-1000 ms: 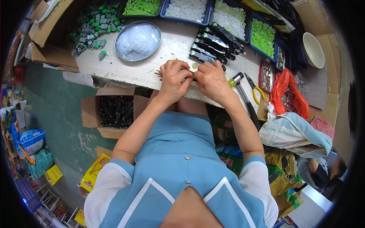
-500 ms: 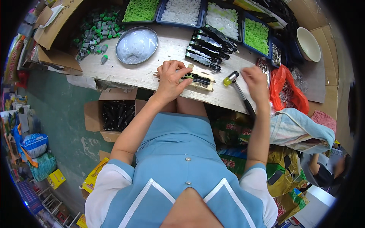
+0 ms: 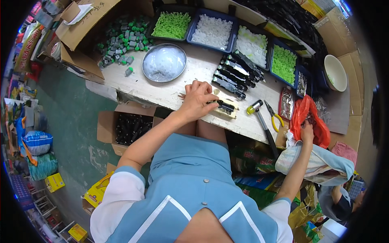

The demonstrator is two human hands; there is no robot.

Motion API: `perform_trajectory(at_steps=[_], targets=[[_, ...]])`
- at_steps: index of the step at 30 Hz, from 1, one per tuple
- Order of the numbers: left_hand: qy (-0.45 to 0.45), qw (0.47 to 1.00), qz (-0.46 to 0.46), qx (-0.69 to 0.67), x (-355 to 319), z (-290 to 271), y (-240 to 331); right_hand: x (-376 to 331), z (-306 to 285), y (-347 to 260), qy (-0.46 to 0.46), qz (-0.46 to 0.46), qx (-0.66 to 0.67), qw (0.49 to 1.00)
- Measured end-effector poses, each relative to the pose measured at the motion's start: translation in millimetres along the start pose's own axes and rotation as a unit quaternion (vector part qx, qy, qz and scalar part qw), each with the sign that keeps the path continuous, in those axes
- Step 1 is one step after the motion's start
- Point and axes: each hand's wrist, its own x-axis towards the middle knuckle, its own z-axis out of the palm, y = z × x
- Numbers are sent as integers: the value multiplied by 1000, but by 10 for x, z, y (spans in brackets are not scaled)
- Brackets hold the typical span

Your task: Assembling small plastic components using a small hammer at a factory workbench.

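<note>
Left hand (image 3: 197, 100) pressing down on black part (image 3: 224, 106) at bench edge, fingers curled over it; right hand (image 3: 307, 131) reaching into red bag (image 3: 310, 117), grip can't tell

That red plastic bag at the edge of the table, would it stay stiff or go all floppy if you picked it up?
Probably floppy: the red plastic bag is crumpled and sags over the table edge, holding no shape. It is likely light, being thin film, though its contents are hidden. It may be slippery, as the film looks glossy. The right hand reaches it from below.
</note>
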Motion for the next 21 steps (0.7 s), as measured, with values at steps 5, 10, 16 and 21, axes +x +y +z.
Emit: perform_trajectory(at_steps=[5,10,16,21], targets=[[148,983,-75,79,738,-494,-738,-72,-11,-46,22,-30,13,999],[133,931,-159,300,1350,-922,-1391,-55,-61,-188,32,-39,-6,999],[-37,937,-203,281,1613,-950,-1582,-29,-81,-271,55,-42,-69,995],[-3,952,-228,203,1605,-1023,-1650,-39,-78,-100,63,-23,81,994]])
